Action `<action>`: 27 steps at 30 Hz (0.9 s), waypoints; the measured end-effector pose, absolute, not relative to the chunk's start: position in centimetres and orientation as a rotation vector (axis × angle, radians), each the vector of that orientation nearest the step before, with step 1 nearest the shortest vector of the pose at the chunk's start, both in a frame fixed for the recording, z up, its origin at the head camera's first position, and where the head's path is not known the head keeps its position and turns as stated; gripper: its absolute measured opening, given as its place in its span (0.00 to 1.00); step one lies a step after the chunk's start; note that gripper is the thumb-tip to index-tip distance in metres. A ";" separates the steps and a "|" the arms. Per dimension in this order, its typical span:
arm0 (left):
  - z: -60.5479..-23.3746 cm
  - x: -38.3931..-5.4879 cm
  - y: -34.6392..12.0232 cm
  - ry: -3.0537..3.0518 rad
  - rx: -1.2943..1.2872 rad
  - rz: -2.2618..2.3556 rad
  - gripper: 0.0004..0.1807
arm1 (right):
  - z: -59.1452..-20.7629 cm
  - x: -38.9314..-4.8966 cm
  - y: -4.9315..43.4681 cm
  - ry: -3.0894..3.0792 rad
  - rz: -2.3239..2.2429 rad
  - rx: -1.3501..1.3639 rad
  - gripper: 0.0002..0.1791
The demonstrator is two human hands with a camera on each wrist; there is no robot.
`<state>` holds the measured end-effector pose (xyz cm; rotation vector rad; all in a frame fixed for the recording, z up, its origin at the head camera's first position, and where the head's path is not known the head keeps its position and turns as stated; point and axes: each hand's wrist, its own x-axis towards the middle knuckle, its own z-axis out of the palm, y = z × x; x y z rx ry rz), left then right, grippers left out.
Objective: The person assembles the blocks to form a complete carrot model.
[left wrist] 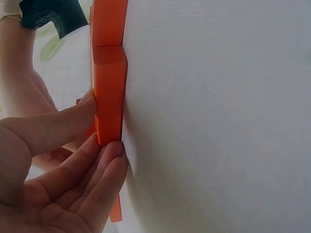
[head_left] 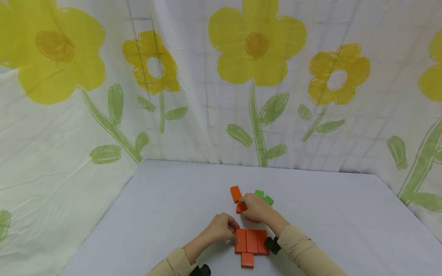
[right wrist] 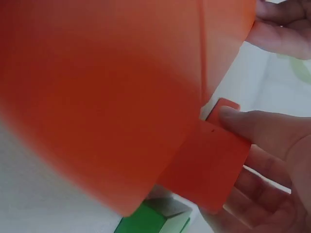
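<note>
Three long orange blocks (head_left: 251, 241) lie side by side on the table, with a shorter orange block (head_left: 247, 260) against their near end. My left hand (head_left: 222, 228) holds the leftmost long block (left wrist: 109, 104) at its far corner, thumb on top and fingertips at its end. Beyond them, my right hand (head_left: 258, 209) grips a red-orange block (right wrist: 209, 165) between thumb and fingers, mostly hidden from the head view. By its fingertips lies a small orange block (head_left: 240, 208), and an upright-turned orange block (head_left: 236, 194) is just past that.
Two green blocks (head_left: 259, 193) lie just beyond my right hand. The white table (head_left: 179, 188) reaches back to a white curtain (head_left: 200, 115) printed with yellow flowers. Dark wrist cameras (head_left: 272, 245) sit close beside the orange blocks.
</note>
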<state>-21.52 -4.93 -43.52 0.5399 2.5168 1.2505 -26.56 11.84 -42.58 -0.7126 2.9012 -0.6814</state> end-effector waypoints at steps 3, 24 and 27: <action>-43.4 -21.5 -4.9 2.511 0.533 1.251 0.11 | -42.6 -26.6 11.7 2.912 -0.657 -0.721 0.14; -43.4 -21.5 -4.8 2.514 0.535 1.240 0.11 | -40.1 -23.7 14.0 2.998 -0.894 -0.738 0.12; -43.3 -21.5 -4.8 2.513 0.529 1.237 0.11 | -39.7 -22.6 14.8 2.970 -0.884 -0.702 0.13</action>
